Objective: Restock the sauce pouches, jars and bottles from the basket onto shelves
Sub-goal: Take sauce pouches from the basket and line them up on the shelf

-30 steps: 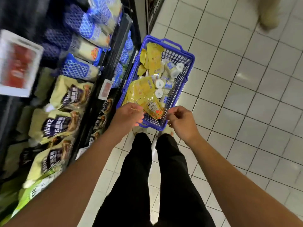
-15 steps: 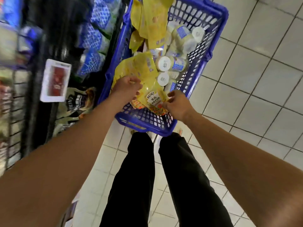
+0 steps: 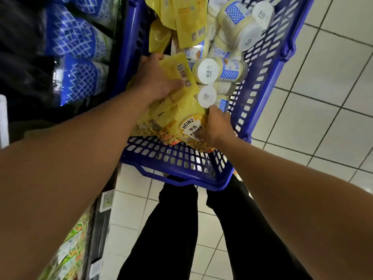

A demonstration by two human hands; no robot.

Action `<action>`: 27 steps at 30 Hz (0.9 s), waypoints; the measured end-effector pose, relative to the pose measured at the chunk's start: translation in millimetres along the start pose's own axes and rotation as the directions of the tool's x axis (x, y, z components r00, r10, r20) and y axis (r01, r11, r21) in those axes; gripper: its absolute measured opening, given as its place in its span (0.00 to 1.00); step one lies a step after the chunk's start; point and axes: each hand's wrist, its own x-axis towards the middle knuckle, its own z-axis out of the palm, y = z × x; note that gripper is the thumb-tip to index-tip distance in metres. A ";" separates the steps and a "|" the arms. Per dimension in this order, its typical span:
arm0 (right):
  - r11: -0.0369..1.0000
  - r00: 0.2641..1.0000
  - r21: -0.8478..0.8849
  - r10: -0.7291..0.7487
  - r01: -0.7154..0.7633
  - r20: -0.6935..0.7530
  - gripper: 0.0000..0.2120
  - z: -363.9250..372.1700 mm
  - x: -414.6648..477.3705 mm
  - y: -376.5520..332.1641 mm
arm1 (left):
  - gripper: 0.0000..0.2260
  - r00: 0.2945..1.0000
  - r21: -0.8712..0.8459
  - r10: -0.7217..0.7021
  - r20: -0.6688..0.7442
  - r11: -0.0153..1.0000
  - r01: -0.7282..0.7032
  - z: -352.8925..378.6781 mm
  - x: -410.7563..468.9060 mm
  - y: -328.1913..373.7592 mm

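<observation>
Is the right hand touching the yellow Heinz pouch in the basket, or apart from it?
Touching. The head view shows the right hand with fingers curled onto the labelled corner of the yellow Heinz pouch, no gap between them.

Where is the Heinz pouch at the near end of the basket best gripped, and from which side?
Probably its right edge, pinched from above on the right. The Heinz pouch lies flat, label up, atop other yellow pouches against the basket's near wall, so only thin edges offer purchase; the right hand pinches there, and jars crowd the far side.
</observation>
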 end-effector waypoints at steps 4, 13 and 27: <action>0.999 0.999 0.032 -0.028 0.027 0.036 0.25 0.4 -3.8 2.3 | 0.41 1.000 0.017 0.012 -0.015 1.000 -0.012 -0.6 -12.6 -4.0; 0.986 0.985 0.015 -0.169 0.168 0.033 0.18 -0.1 -42.5 1.3 | 0.29 0.993 -0.106 -0.110 0.045 0.988 0.114 -3.5 -32.8 -4.3; 0.883 0.996 0.462 -0.086 0.085 -0.019 0.20 -36.8 -83.5 15.4 | 0.05 0.994 -0.201 -0.013 -0.112 0.980 -0.010 3.6 -75.8 -26.9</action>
